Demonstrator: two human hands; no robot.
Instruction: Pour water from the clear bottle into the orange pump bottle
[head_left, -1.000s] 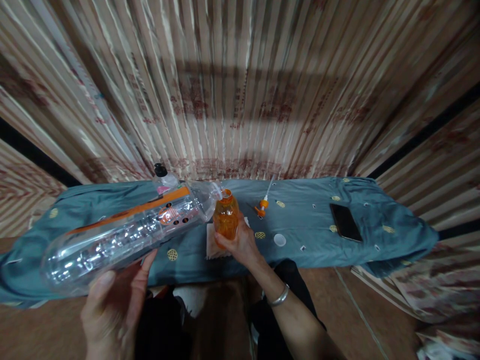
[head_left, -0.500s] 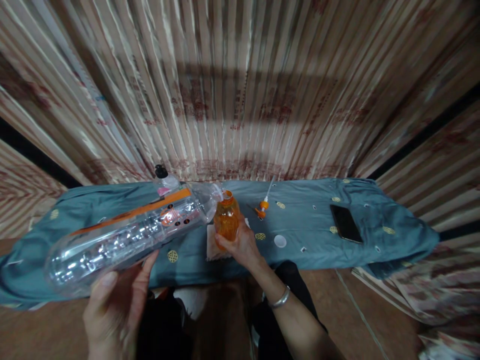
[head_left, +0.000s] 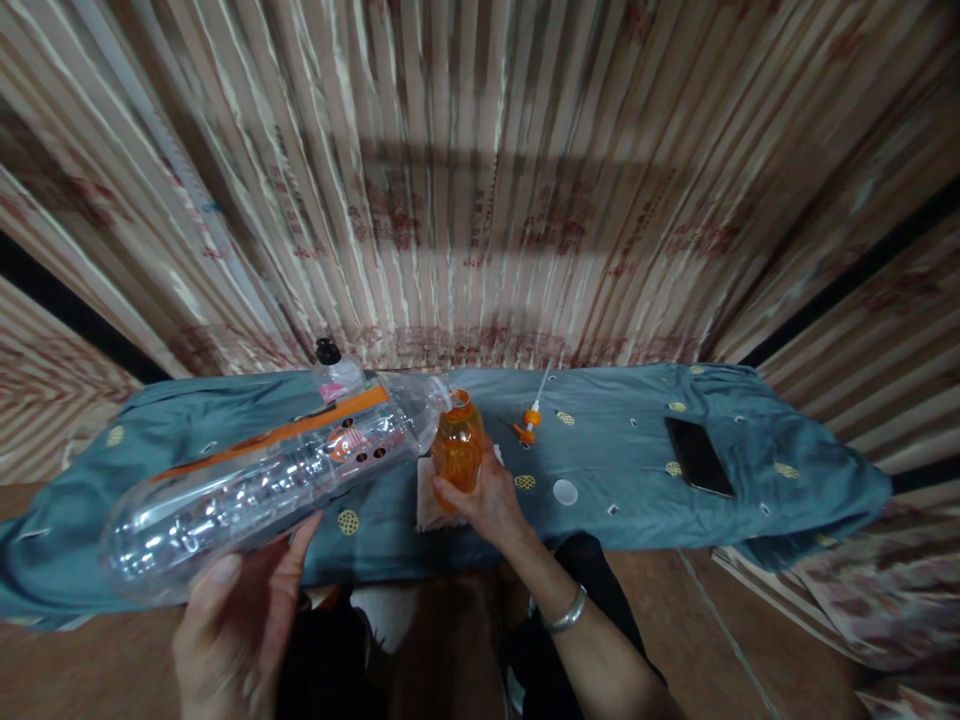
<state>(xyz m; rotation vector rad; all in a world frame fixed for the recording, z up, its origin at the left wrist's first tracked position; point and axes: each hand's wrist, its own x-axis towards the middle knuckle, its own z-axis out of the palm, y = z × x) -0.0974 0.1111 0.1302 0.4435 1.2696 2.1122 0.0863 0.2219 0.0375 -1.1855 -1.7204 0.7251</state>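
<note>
My left hand [head_left: 244, 620] holds a large clear plastic bottle [head_left: 255, 490] with an orange-edged label from below. The bottle leans to the right, its mouth at the rim of an amber bottle [head_left: 457, 448]. My right hand [head_left: 487, 497] is wrapped round the amber bottle, which stands over a folded beige cloth [head_left: 431, 512]. To the right lies an orange and white pump head [head_left: 529, 420] with its tube pointing away. Whether liquid is flowing between the two bottles is too small to tell.
A small bottle with a black cap [head_left: 337, 372] stands at the back left. On the blue-green cloth-covered table [head_left: 615, 460] lie a white round cap [head_left: 565, 491] and, farther right, a dark phone [head_left: 698, 456]. A striped curtain [head_left: 480, 200] hangs behind.
The view has shifted slightly, so everything appears a little lower. Both hands keep their hold, and the two bottles stay mouth to mouth.
</note>
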